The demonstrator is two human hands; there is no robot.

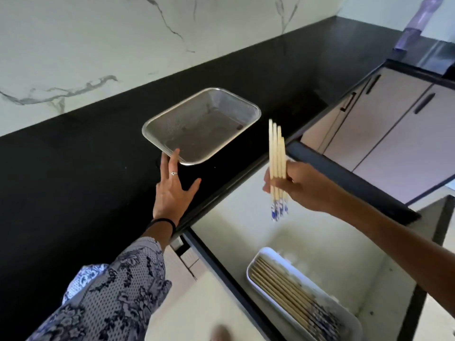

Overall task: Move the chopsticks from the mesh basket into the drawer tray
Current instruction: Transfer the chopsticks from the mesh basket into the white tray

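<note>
- I'm looking down into a home kitchen: a long black countertop (pixel 73 183) runs under a white marble-veined backsplash (pixel 98 45).
- Beige cabinet doors (pixel 394 124) with dark handles sit below.
- An open drawer (pixel 307 242) holds a white tray (pixel 261 257) of chopsticks (pixel 283 289).

A black countertop (pixel 86 168) carries one mesh basket (pixel 157 124), near its front edge.

right hand (pixel 299 185) grips chopsticks (pixel 277 153) upright above drawer (pixel 320 242) | left hand (pixel 173 190) flat, fingertip touching basket (pixel 202 126) | tray (pixel 295 296) holds chopsticks
</note>
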